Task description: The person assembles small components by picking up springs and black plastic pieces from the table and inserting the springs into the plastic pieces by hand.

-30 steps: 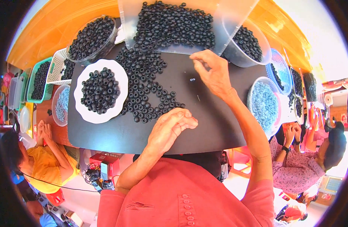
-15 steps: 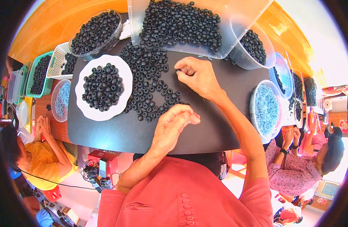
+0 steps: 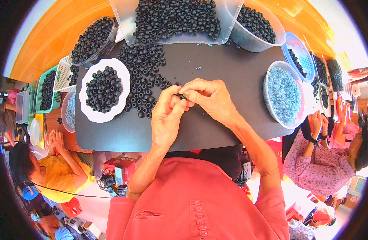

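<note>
Above the near middle of the dark table (image 3: pixel 216 132), my two hands meet fingertip to fingertip. My left hand (image 3: pixel 164 120) is closed, its thumb and forefinger pinching a small black round piece (image 3: pixel 178 96). From the other side, my right hand (image 3: pixel 216 100) also pinches at this piece, and the fingers hide most of it. Left of my hands, a loose heap of black bead-like pieces with round holes (image 3: pixel 142 76) spreads over the table. More of the same fill a white scalloped plate (image 3: pixel 88 109) farther left. A few tiny bluish parts (image 3: pixel 198 68) lie beyond my fingers.
A clear bin (image 3: pixel 176 41) of black pieces lies at the far edge, with round tubs (image 3: pixel 256 45) (image 3: pixel 86 63) either side. On the right stand a tub of small pale-blue parts (image 3: pixel 284 96) and a blue basket (image 3: pixel 287 54). People sit at left (image 3: pixel 68 172) and right (image 3: pixel 316 160).
My right hand has come down and my left hand up, so they now meet at the black piece. Before, they were apart, with a black piece in my right fingertips. The view has shifted slightly.
</note>
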A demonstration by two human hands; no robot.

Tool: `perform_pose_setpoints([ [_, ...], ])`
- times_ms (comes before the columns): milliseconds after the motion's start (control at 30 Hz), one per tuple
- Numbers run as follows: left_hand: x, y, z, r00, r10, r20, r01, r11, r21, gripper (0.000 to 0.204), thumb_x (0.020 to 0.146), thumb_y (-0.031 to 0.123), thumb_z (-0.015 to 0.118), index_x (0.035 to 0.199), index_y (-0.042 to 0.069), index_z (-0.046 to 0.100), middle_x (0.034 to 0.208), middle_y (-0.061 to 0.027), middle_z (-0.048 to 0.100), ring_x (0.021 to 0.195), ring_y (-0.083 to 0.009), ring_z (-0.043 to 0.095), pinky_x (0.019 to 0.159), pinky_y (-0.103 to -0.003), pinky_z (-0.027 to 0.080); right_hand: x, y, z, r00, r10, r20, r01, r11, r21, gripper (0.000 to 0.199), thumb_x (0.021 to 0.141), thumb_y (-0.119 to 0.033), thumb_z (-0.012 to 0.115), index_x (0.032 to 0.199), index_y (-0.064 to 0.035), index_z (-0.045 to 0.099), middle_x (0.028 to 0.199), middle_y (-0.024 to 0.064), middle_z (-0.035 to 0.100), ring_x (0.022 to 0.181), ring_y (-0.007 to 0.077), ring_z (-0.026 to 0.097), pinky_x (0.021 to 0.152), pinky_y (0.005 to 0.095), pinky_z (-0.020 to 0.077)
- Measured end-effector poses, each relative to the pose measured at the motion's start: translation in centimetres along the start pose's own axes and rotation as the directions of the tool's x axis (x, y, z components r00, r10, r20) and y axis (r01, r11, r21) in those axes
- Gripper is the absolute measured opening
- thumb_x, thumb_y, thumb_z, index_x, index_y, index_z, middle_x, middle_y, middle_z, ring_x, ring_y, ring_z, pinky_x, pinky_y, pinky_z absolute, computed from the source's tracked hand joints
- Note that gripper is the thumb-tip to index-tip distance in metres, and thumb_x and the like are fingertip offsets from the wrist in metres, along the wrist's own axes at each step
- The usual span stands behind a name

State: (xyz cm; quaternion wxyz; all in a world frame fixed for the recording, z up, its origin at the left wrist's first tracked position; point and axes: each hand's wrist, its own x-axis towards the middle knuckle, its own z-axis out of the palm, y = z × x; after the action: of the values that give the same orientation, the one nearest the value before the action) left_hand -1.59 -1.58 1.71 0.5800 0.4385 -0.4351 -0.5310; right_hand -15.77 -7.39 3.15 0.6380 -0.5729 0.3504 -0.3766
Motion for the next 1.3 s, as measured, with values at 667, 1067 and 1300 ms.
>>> perform_pose_setpoints([
  [667,0.1,-0.3,-1.2,0.972,-0.193,0.131,0.212,0.965,-0.152,0.018,0.093,0.005,0.05,0.11,-0.001,0.053,0.082,-0.0052,0.061,0.078,-0.0142,0.062,0.074,-0.026,0.048,0.2,0.1,-0.6,0.994,0.072,0.082,-0.077,0.996,0.052,0.009,0.085,-0.003,0.064,0.091,-0.0001,0.058,0.078,0.0041,0.063,0.069,0.0074,0.059,0.061,0.0234,0.0486],
  [1067,0.1,-1.0,-1.6,0.981,-0.151,0.12,0.18,0.941,-0.288,0.024,0.096,0.012,0.046,0.116,-0.001,0.048,0.089,-0.009,0.063,0.082,-0.0137,0.06,0.075,-0.027,0.046,0.5,0.4,-0.6,0.989,0.044,0.138,-0.063,0.989,0.134,0.011,0.086,-0.003,0.064,0.094,0.0005,0.057,0.083,0.0043,0.061,0.074,0.0108,0.059,0.067,0.0261,0.0496],
  [1300,0.2,-0.5,-1.3,0.978,-0.163,0.13,0.203,0.888,-0.413,0.018,0.096,0.01,0.044,0.11,0.0,0.051,0.094,-0.009,0.063,0.087,-0.0153,0.061,0.075,-0.027,0.046,0.3,0.3,-0.1,0.996,0.012,0.089,-0.023,0.992,0.121,0.004,0.087,0.0,0.06,0.089,0.0026,0.059,0.074,0.0059,0.062,0.068,0.0113,0.06,0.062,0.0254,0.0497],
])
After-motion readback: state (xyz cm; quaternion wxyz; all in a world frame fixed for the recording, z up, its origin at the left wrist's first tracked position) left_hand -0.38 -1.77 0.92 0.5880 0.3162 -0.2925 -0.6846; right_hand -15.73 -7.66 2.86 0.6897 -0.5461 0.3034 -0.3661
